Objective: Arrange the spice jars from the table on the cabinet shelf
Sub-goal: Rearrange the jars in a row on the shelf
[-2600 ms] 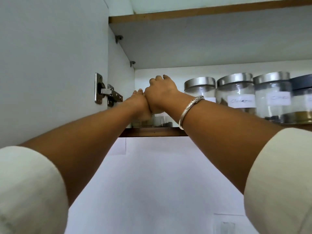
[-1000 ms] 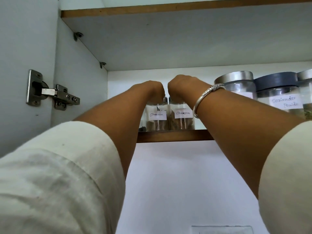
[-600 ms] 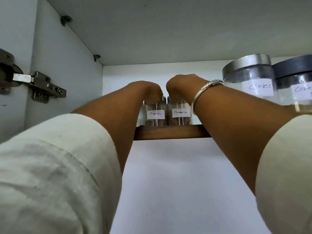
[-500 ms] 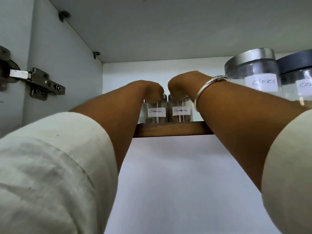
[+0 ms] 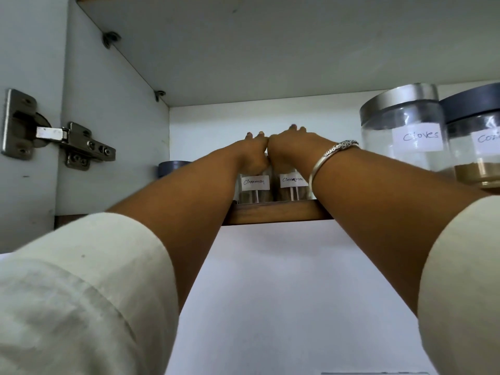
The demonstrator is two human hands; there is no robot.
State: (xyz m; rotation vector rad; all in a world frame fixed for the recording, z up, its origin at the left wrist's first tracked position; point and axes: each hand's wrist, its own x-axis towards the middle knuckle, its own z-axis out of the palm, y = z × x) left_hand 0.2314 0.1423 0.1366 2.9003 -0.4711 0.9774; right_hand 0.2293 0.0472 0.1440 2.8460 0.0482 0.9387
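At the centre of the frame, two small Cinnamon jars (image 5: 253, 188) (image 5: 291, 187) stand side by side at the front edge of the wooden cabinet shelf (image 5: 273, 213). The left hand (image 5: 253, 154) and right hand (image 5: 290, 147) rest on their tops, fingers extended, hands touching; whether they grip I cannot tell. The Cloves jar (image 5: 400, 131) stands at upper right.

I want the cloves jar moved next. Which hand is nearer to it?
The right hand. It rests on a cinnamon jar, with the cloves jar off to its right; the left hand sits further left.

two small jars (image 5: 253, 188) (image 5: 292, 186) labelled "cinnamon"; big jar (image 5: 403, 136) "cloves"; next jar (image 5: 481, 147) label cut off, "cori".
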